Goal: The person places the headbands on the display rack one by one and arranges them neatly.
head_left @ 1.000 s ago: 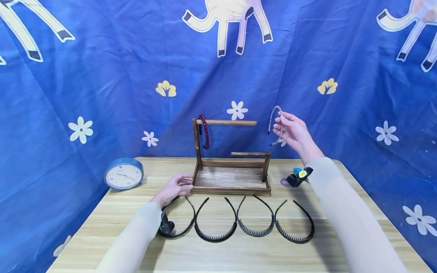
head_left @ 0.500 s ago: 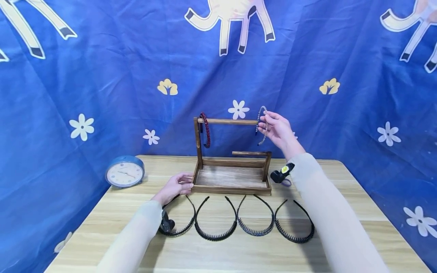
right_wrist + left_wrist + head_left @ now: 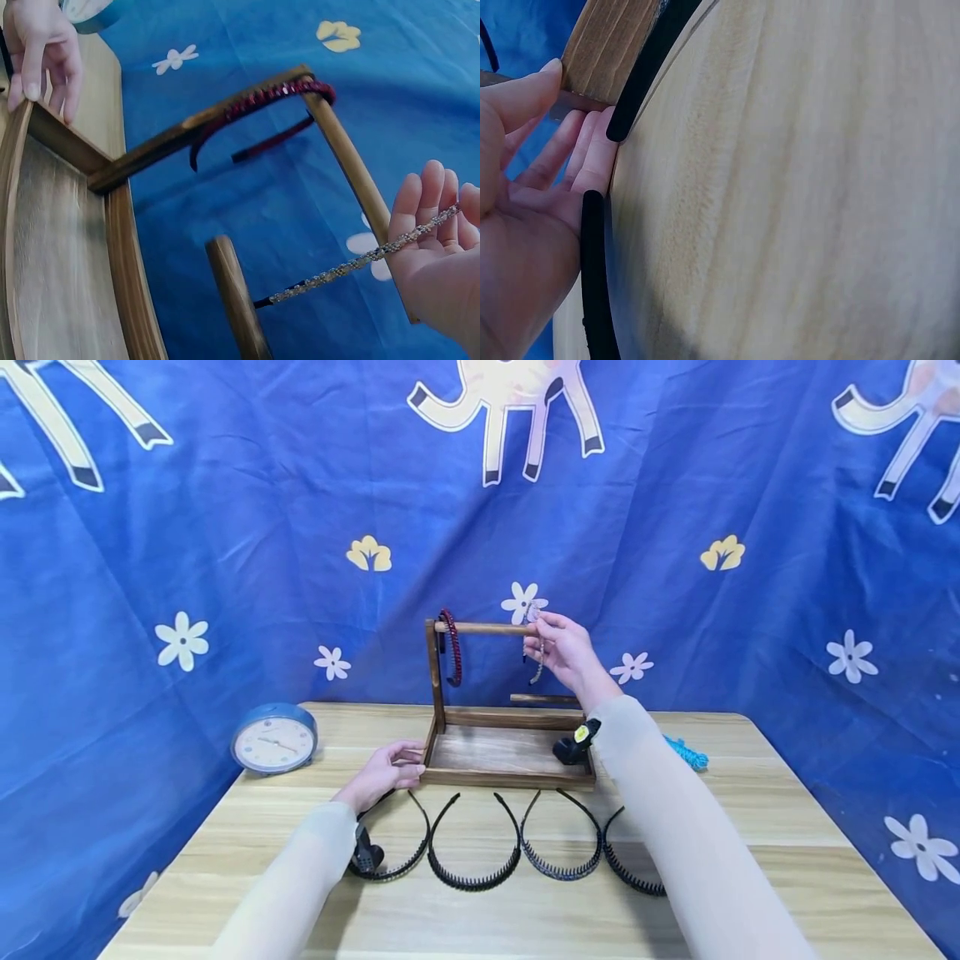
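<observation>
My right hand [image 3: 566,647] pinches a silvery beaded headband [image 3: 360,261] near its top, at the free end of the upper bar [image 3: 483,628] of a wooden rack [image 3: 510,779]. In the right wrist view the headband hangs down past this bar, one black tip by the lower bar [image 3: 236,292]. A dark red headband [image 3: 453,652] hangs on the upper bar, close to the upright post [image 3: 435,677]. With thumb and fingers on either side, my left hand [image 3: 387,774] holds the rack's front left corner. Black headband ends [image 3: 600,277] lie beside that hand in the left wrist view.
Several dark toothed headbands lie in a row before the rack, among them a black one [image 3: 474,885] and a bluish one [image 3: 562,872]. A blue clock [image 3: 275,739] stands at the left. Behind my right forearm lies a turquoise bundle [image 3: 688,754]. A blue curtain [image 3: 285,568] hangs behind.
My right hand has moved left with the beaded headband, from right of the rack to the upper bar's end. My left hand has stayed at the rack's corner.
</observation>
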Tool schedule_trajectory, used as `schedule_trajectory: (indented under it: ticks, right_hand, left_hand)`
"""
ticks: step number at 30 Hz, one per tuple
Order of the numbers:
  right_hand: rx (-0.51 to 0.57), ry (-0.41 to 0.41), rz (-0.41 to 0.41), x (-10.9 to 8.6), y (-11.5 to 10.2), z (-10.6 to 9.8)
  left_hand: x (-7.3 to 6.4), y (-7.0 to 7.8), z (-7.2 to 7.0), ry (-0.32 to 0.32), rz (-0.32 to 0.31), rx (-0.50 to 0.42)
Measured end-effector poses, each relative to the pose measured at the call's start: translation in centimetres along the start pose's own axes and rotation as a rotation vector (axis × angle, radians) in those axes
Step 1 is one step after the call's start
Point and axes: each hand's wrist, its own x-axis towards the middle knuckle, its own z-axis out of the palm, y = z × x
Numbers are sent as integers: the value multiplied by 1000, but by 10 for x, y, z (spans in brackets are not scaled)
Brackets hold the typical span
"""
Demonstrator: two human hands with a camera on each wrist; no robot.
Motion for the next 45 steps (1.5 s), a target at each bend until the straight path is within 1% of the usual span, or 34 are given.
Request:
schedule_trajectory:
  ticks: [5,13,16,18,20,23,25,28,33,39,45]
  right_hand:
    - [22,-6,12,7,11,15]
    - [-28,7,32,11,24,35]
    - [-52,19,36,12,28,41]
    - [-65,24,41,13,30,45]
    - [-79,28,49,14,33,49]
    - [-82,30,59,17,37,54]
    - [-92,28,59,18,40,57]
    - [-106,29,54,19,44,60]
    - [-119,45,65,19,49,62]
    - [-137,74,49,17,52,63]
    - [-184,84,40,19,54,62]
  left_hand:
    - [-2,1,0,-11,5,-8]
    - [-3,1,0,-1,-1,-9]
    - [-5,1,-1,-25,38,-15]
    - [-5,0,-2,-49,77,-19]
    - [-6,1,-3,-59,94,-19]
    - [-5,2,-2,-32,62,-9]
    - [-4,2,-1,-7,26,1]
    - [-3,2,1,2,0,2]
    - [-4,3,3,1,-9,-22]
    - [-2,0,2,-6,-1,-13]
    - [0,-1,2,12,-9,-9]
